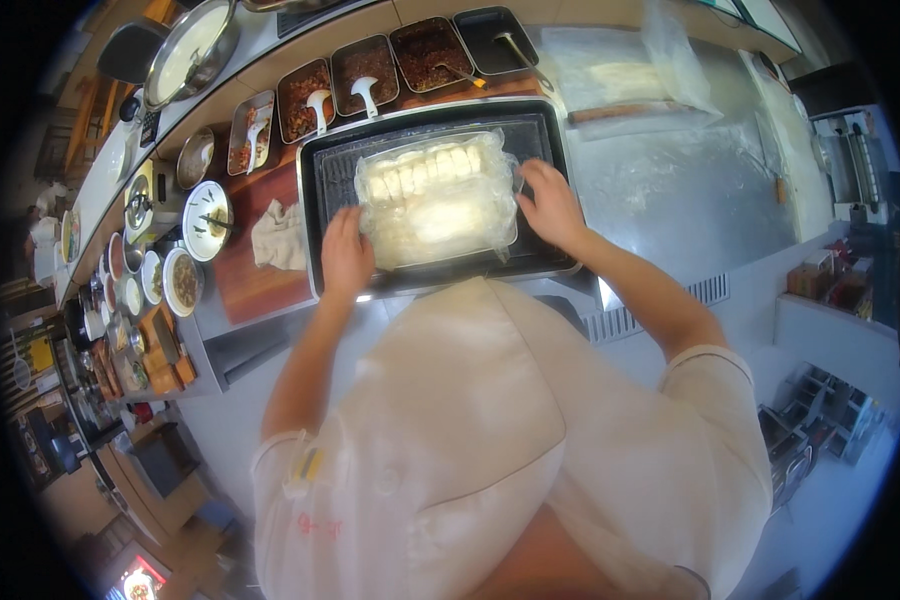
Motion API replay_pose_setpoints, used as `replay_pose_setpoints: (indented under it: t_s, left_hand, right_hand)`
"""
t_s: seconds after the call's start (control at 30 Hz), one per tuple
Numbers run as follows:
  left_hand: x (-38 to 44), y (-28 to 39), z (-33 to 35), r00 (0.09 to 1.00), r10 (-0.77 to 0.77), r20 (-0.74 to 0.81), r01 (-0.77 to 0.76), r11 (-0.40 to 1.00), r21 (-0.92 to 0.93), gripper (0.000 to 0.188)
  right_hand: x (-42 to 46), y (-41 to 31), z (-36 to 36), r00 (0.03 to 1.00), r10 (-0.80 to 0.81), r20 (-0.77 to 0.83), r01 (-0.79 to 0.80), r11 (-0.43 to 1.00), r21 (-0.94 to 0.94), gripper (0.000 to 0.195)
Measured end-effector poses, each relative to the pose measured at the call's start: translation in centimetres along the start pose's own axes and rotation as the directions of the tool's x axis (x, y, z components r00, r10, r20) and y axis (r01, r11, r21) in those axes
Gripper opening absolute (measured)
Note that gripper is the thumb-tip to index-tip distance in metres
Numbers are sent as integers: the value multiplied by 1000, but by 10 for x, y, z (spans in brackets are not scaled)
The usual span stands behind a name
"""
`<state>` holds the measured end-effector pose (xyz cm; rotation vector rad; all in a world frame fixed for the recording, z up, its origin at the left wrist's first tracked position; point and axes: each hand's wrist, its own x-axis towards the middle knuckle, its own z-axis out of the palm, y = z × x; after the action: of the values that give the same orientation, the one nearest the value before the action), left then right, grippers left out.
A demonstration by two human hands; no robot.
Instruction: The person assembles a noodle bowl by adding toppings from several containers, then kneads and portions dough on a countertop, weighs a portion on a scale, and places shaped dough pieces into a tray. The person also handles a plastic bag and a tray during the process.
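Note:
A shallow tray of pale dough pieces (427,172) lies under clear plastic film (450,217), inside a larger black rectangular pan (330,172). Cut pieces stand in a row along the far half; the near half looks smooth and blurred beneath the film. At the left end, my left hand (346,253) has its fingers and thumb on the film-covered edge. My right hand (551,204) pinches the loose film at the right end between thumb and fingers. A crumpled beige cloth (279,236) rests on the wooden board (251,289) left of the pan.
Several metal trays of filling (429,56) line the back, some with white scoops (364,91). A wooden rolling pin (622,112) lies beside plastic-covered dough (626,79) on the floured metal worktop (645,195). Bowls (182,281) and a cleaver (166,337) crowd the left counter.

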<state>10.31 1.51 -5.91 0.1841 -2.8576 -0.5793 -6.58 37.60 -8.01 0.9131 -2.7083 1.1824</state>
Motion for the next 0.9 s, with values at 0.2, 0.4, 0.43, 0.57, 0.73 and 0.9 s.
replay_pose_setpoints:
  t_s: [0.2, 0.4, 0.43, 0.57, 0.73, 0.9]
  left_hand:
    - [44, -3, 33, 971, -222, 84, 225, 974, -25, 54]
    - [32, -3, 49, 978, -179, 107, 180, 984, 1, 61]
    - [32, -2, 49, 979, -181, 97, 186, 981, -46, 64]
    - [40, 8, 49, 932, -301, 200, 335, 927, -166, 70]
    - [54, 8, 45, 902, -375, 215, 422, 870, -253, 73]
    - [61, -5, 54, 885, -412, 217, 466, 798, -383, 80]
  right_hand:
    - [48, -1, 50, 987, 151, 61, -151, 989, 3, 33]
    - [39, -20, 61, 938, 276, 208, -194, 919, -343, 28]
    - [41, -23, 63, 921, 317, 224, -218, 899, -379, 28]
    - [54, -32, 67, 825, 469, 317, -325, 851, -412, 31]
    - [64, -33, 43, 928, 290, 235, -214, 929, -303, 42]
    - [69, -34, 54, 934, 303, 188, -281, 950, -139, 65]
